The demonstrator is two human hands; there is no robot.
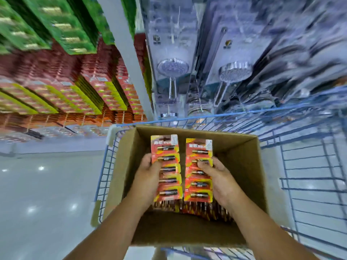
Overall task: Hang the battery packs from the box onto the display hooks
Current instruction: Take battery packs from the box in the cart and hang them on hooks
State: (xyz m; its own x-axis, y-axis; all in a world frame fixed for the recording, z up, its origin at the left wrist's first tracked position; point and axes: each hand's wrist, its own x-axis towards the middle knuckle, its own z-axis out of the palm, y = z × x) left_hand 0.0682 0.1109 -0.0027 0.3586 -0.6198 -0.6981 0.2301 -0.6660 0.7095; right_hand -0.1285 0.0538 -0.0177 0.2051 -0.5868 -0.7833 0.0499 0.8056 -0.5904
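2 red-and-yellow carded battery strips rise from the open brown cardboard box (242, 166), each showing 5 batteries. The left hand (148, 175) has its fingers clenched on the left battery strip (167, 167); the right hand (218, 177) grasps the right battery strip (199, 169), just beside it at 3 o'clock. More packs lie below in the box, which sits in a blue wire trolley (300, 166). Hanging packs on display (65, 81) at 10 o'clock are blurred.

Glossy pale floor (47, 194) lying at left, reflecting bright ceiling-light spots. White upright post (129, 59) dividing shelving. Left of post, green packs (62, 25) hanging above red-and-yellow packs (90, 87), all blurred. Right of post, 2 packaged shower heads (172, 68) hanging side by side. Blue wire cart (309, 175) standing below shelving.
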